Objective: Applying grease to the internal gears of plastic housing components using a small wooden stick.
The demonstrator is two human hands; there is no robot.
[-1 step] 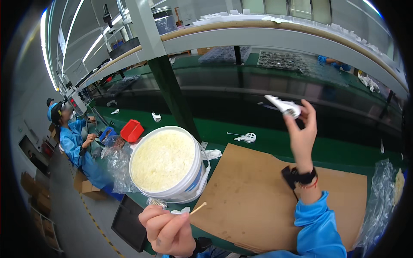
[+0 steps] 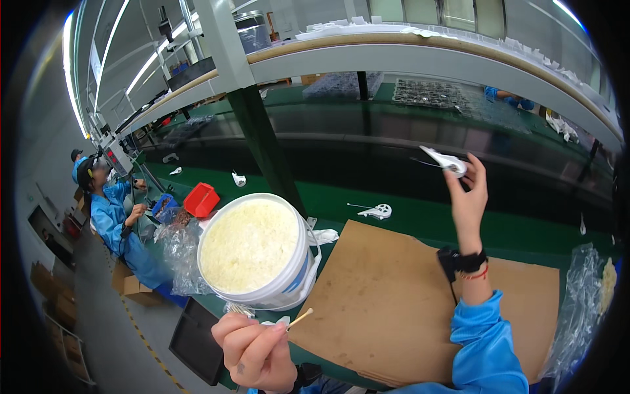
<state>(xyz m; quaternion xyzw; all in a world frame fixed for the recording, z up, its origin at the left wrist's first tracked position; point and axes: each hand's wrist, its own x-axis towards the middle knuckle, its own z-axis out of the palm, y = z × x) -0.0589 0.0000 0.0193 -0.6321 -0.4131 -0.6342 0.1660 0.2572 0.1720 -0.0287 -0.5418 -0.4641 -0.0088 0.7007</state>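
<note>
Left hand: left hand [image 2: 254, 351], at 6 o'clock of the view, fingers pinched shut on a thin pale wooden stick [image 2: 300, 319] whose tip points toward 2 o'clock.
Right hand: right hand [image 2: 467, 197], raised at 2 o'clock, fingertips closed on a small white moulded plastic part [image 2: 445, 161] with a thin wire tail, held clear of the bench.
Paste tub: round white plastic bucket [image 2: 282, 289] with blue label band, tilted, just beside the stick at 10 o'clock of it; filled with a pale yellow, grainy, matte paste [image 2: 248, 244].
Progress: judged early to middle; the stick tip looks bare or barely loaded and is well apart from the held part, so no paste appears applied to it yet.
Still waiting: a second white plastic part [image 2: 377, 211] lies on the green belt [image 2: 420, 220], untouched.
Work surface: flat brown corrugated cardboard sheet [image 2: 394, 308], dull and creased, over the bench edge.
Wrapping: clear crinkled plastic bags [image 2: 176, 253] at 9 o'clock of the tub; glossy.
Nearby: red plastic bin [image 2: 201, 199]; a seated person in blue coat [image 2: 115, 220] at 9 o'clock.
</note>
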